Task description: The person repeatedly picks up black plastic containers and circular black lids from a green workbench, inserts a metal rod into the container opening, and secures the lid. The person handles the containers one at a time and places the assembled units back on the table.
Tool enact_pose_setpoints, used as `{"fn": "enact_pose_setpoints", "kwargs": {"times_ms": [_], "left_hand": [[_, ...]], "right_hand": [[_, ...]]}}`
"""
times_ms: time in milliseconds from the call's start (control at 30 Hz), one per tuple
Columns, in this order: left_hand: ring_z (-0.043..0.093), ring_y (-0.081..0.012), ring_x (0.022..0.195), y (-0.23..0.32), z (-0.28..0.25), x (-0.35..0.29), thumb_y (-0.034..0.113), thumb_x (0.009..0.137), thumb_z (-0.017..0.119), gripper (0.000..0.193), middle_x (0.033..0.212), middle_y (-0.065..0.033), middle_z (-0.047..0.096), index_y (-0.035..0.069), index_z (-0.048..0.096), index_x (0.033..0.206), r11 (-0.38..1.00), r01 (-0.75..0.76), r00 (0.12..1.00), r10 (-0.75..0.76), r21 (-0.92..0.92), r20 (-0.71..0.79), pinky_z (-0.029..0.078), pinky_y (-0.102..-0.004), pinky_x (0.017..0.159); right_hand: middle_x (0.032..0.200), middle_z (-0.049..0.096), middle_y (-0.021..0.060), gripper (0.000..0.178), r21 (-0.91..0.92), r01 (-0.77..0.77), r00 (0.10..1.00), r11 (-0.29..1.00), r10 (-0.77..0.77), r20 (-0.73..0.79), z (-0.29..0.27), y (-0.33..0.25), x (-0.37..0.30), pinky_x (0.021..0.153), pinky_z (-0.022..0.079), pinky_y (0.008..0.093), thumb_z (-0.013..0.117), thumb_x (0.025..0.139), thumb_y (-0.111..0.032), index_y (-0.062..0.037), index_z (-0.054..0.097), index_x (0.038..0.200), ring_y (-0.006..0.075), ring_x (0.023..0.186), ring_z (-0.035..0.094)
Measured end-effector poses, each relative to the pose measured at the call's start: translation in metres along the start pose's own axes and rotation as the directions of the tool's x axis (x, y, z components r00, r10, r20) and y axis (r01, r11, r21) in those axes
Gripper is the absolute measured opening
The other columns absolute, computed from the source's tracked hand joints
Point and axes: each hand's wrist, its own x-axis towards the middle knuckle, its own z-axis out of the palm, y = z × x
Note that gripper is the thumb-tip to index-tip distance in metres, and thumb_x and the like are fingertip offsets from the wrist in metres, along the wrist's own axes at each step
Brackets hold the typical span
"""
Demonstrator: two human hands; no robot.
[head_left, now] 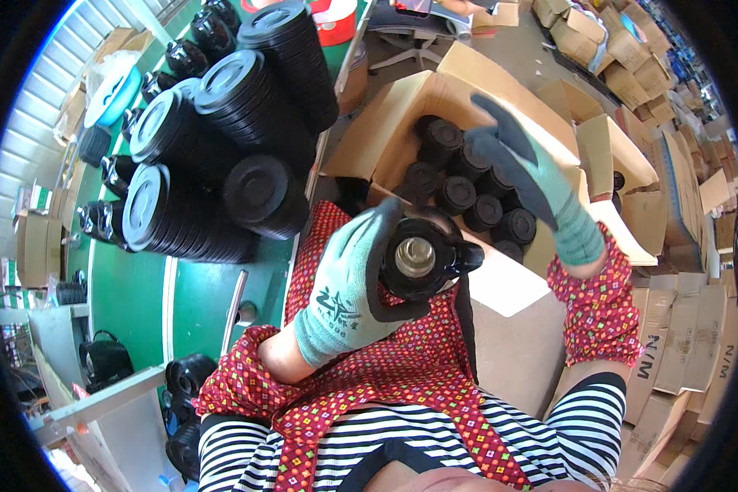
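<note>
In my gloved left hand is a black jug with a side handle, held in front of my apron. Its round mouth faces up and shows a pale, shiny inside. The fingers wrap round the jug's left side. My right hand, in a green and dark grey glove, is raised over an open cardboard carton. Its fingers are stretched out and nothing shows in them. Inside the carton stand several black round-topped pieces, partly hidden by my right hand and the flaps.
To the left, a green bench carries tall stacks of black round discs and several glossy black jugs. A red container sits at its far end. Another open carton and flattened cardboard lie to the right.
</note>
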Motion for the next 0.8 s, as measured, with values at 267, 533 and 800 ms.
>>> {"fn": "enact_pose_setpoints", "kwargs": {"times_ms": [267,533,800], "left_hand": [[0.054,-0.0396,0.140,0.010,-0.016,-0.023,0.019,0.064,0.102,0.148,0.158,-0.0287,0.042,0.001,-0.004,0.166,0.995,-0.037,0.999,0.034,-0.088,-0.036,0.045,-0.0458,0.117],[0.049,-0.0456,0.141,0.009,-0.009,-0.080,0.020,0.070,0.095,0.104,0.153,-0.0284,0.049,-0.006,0.040,0.154,0.982,-0.092,0.993,0.078,-0.167,-0.090,0.040,-0.0515,0.118],[0.040,-0.0533,0.143,-0.102,-0.064,-0.210,0.031,0.073,0.093,0.115,0.161,-0.0325,0.030,0.009,0.026,0.164,0.500,0.612,0.740,-0.635,0.612,-0.220,0.039,-0.0554,0.118]], "right_hand": [[0.162,0.043,0.0137,0.078,0.485,0.193,0.967,0.853,-0.249,0.053,0.074,0.143,-0.087,0.123,0.037,0.0426,0.071,0.096,-0.009,-0.0027,0.030,0.163,0.0272,0.147,0.045],[0.143,0.060,0.0143,0.050,0.401,0.318,0.910,0.859,-0.159,-0.383,0.109,0.112,-0.089,0.111,0.048,0.0422,0.051,0.109,-0.036,0.0000,0.054,0.144,0.0257,0.127,0.060],[0.106,0.070,0.0115,0.022,0.026,0.230,0.955,0.973,-0.221,-0.196,0.110,0.104,-0.078,0.091,0.051,0.0326,0.074,0.085,-0.006,0.0082,0.074,0.102,0.0213,0.099,0.068]]}}
